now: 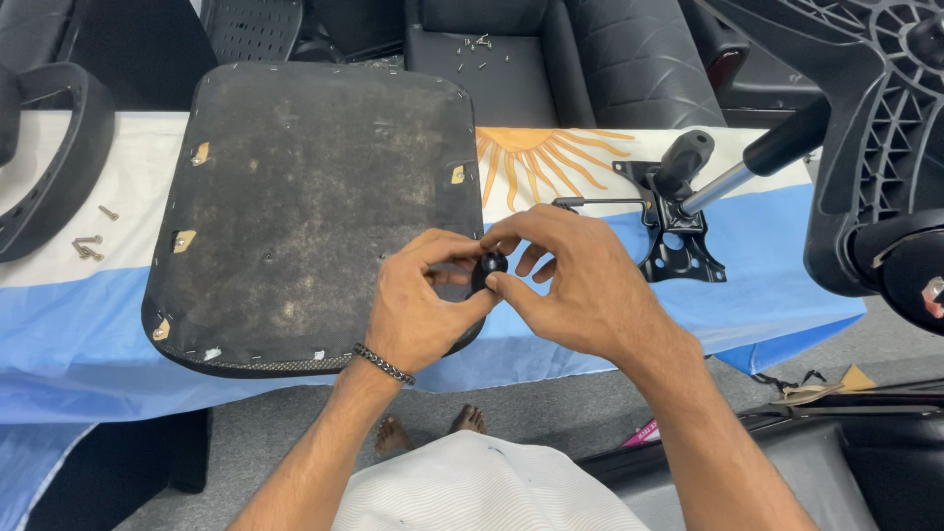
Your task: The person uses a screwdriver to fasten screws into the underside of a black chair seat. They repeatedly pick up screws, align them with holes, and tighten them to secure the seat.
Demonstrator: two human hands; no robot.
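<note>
Two hands, left (418, 305) and right (575, 280), pinch a small black knob (491, 263) between closed fingers above the near right corner of the upturned seat base (295, 197) on the tabletop (767, 285). Steady counter-grip while turning probably serves best. Its rounded face looks upward; its long axis is hidden.

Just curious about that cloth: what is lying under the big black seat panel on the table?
The seat panel lies on a blue and white cloth with a yellow sun print beside it. The cloth hides the table, and the panel hides whatever is beneath it.
</note>
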